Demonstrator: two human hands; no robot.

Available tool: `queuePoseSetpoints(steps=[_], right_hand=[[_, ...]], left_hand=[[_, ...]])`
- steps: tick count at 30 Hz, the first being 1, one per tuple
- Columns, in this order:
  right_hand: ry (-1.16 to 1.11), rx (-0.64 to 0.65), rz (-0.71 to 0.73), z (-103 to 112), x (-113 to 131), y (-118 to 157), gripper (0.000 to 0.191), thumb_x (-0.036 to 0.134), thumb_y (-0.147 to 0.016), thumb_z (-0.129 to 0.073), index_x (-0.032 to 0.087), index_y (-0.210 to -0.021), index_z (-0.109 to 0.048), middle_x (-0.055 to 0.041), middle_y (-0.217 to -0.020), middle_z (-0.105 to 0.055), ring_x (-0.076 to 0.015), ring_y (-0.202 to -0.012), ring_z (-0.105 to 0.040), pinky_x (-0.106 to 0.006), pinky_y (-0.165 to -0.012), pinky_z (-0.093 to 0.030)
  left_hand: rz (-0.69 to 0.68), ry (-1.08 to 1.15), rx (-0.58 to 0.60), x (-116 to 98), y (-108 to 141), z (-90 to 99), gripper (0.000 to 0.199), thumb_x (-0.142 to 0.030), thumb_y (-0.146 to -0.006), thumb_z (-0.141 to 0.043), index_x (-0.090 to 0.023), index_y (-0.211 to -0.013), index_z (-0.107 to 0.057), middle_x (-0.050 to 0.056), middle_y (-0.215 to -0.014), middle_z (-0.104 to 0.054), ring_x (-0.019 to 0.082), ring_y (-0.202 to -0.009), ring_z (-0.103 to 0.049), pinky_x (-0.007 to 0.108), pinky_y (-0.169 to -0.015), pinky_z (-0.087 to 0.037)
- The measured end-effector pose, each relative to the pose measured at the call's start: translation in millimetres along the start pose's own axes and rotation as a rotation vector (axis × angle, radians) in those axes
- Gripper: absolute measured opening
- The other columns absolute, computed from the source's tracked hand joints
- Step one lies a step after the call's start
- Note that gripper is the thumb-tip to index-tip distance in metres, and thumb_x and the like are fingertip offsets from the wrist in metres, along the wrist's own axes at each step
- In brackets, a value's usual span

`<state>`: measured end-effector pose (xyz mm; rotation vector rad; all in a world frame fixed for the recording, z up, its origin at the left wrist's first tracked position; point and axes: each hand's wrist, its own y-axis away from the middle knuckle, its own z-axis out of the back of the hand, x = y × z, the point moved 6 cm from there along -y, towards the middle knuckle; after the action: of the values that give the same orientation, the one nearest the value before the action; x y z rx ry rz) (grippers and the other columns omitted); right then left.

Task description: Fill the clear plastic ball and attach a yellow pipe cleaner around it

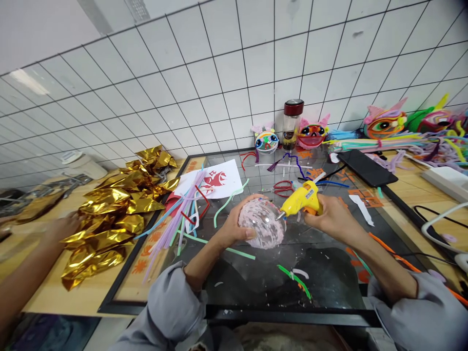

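My left hand (pixel 234 226) grips the ball (pixel 263 226) from its left side, thumb across the near face and fingers over the top; my right hand (pixel 327 217) is closed round the handle of the yellow glue gun (pixel 299 201). I have the ball raised above the dark board (pixel 256 285), near its middle, a clear shell streaked with pale pink. The gun's nozzle (pixel 281 215) points left at the ball's upper right side; from this view I can't tell whether it touches. Just beyond them I see red-handled scissors (pixel 283 188), and nearer me a green strip (pixel 294 282) lies on the board. To my left, a fan of pipe cleaners (pixel 185 214) overlaps the white paper (pixel 230 176), and past it sits crumpled gold foil (pixel 109 207), with another person's hand (pixel 69 225) at its left edge, its grip unclear to me. Against the wall stands a bottle (pixel 291 124) between two decorated heads, one whitish (pixel 266 141), one pink (pixel 312 135). A black phone (pixel 367 168) lies over to my right.
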<state>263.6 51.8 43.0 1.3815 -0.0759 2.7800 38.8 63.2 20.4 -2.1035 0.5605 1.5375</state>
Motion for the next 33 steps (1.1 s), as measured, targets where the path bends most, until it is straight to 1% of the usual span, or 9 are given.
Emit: queuePoseSetpoints(steps=[3, 5, 9, 11, 16, 20, 24, 29, 33], right_hand=[[-0.018, -0.037, 0.013, 0, -2, 0, 0.018, 0.037, -0.058, -0.056, 0.022, -0.06, -0.046, 0.0053, -0.05, -0.044, -0.0093, -0.048, -0.036, -0.023, -0.045, -0.026], [-0.045, -0.057, 0.013, -1, -4, 0, 0.021, 0.04, -0.059, -0.056, 0.022, -0.063, -0.048, 0.0046, -0.051, -0.046, -0.01, -0.049, -0.037, -0.024, -0.046, -0.027], [-0.083, -0.056, 0.005, -5, -6, 0, 0.023, 0.042, -0.061, -0.056, 0.022, -0.067, -0.049, 0.0033, -0.054, -0.048, -0.0111, -0.052, -0.04, -0.024, -0.048, -0.029], [-0.077, -0.056, 0.0, -5, -8, 0, 0.023, 0.042, -0.061, -0.057, 0.022, -0.068, -0.05, 0.0032, -0.055, -0.049, -0.0112, -0.052, -0.04, -0.025, -0.048, -0.03], [-0.068, -0.043, 0.008, -6, -9, 0, 0.021, 0.04, -0.062, -0.057, 0.022, -0.067, -0.049, 0.0035, -0.054, -0.05, -0.011, -0.051, -0.041, -0.025, -0.048, -0.029], [-0.044, -0.038, 0.014, -5, -7, 0, 0.02, 0.041, -0.062, -0.055, 0.022, -0.066, -0.048, 0.0039, -0.053, -0.049, -0.0107, -0.05, -0.04, -0.025, -0.048, -0.029], [-0.024, -0.039, 0.009, -4, -6, 1, 0.019, 0.04, -0.062, -0.055, 0.022, -0.066, -0.048, 0.004, -0.052, -0.049, -0.0103, -0.049, -0.04, -0.025, -0.047, -0.028], [0.009, -0.051, 0.005, -2, -3, 1, 0.02, 0.04, -0.06, -0.054, 0.022, -0.064, -0.049, 0.0041, -0.051, -0.048, -0.0101, -0.048, -0.039, -0.025, -0.046, -0.027], [0.009, -0.048, -0.003, -1, -2, 2, 0.02, 0.041, -0.059, -0.053, 0.022, -0.064, -0.049, 0.0039, -0.052, -0.048, -0.0104, -0.048, -0.039, -0.025, -0.046, -0.028]], left_hand=[[-0.004, 0.015, -0.012, 0, 0, -0.7, 0.089, -0.048, -0.051, -0.087, -0.018, -0.129, -0.056, 0.013, -0.121, -0.068, 0.033, -0.11, -0.067, 0.044, -0.098, -0.051], [-0.004, 0.027, 0.0, 1, -1, -2.1, 0.088, -0.048, -0.052, -0.087, -0.018, -0.129, -0.057, 0.012, -0.121, -0.068, 0.032, -0.11, -0.067, 0.044, -0.099, -0.05], [0.033, 0.063, 0.028, 7, -1, -7.1, 0.09, -0.046, -0.051, -0.089, -0.019, -0.13, -0.056, 0.012, -0.119, -0.07, 0.032, -0.108, -0.067, 0.042, -0.095, -0.052], [0.057, 0.071, 0.009, 7, 0, -8.6, 0.092, -0.048, -0.049, -0.09, -0.019, -0.129, -0.056, 0.013, -0.119, -0.07, 0.033, -0.109, -0.067, 0.043, -0.094, -0.052], [0.099, 0.087, -0.031, 6, 1, -9.5, 0.094, -0.05, -0.045, -0.091, -0.018, -0.127, -0.058, 0.014, -0.122, -0.069, 0.035, -0.112, -0.065, 0.047, -0.097, -0.052], [0.102, 0.095, -0.028, 9, 2, -7.0, 0.095, -0.05, -0.044, -0.09, -0.018, -0.128, -0.058, 0.014, -0.121, -0.069, 0.034, -0.11, -0.066, 0.048, -0.097, -0.052], [0.091, 0.11, -0.013, 11, 1, -7.0, 0.094, -0.049, -0.046, -0.09, -0.019, -0.128, -0.057, 0.013, -0.121, -0.069, 0.034, -0.111, -0.066, 0.047, -0.098, -0.051], [0.101, 0.104, -0.044, 7, 0, -9.1, 0.096, -0.051, -0.043, -0.09, -0.018, -0.127, -0.059, 0.015, -0.123, -0.069, 0.037, -0.114, -0.065, 0.051, -0.1, -0.05], [0.068, 0.109, -0.039, 4, 0, -8.8, 0.091, -0.05, -0.046, -0.088, -0.018, -0.127, -0.059, 0.014, -0.121, -0.069, 0.036, -0.114, -0.065, 0.049, -0.1, -0.051]])
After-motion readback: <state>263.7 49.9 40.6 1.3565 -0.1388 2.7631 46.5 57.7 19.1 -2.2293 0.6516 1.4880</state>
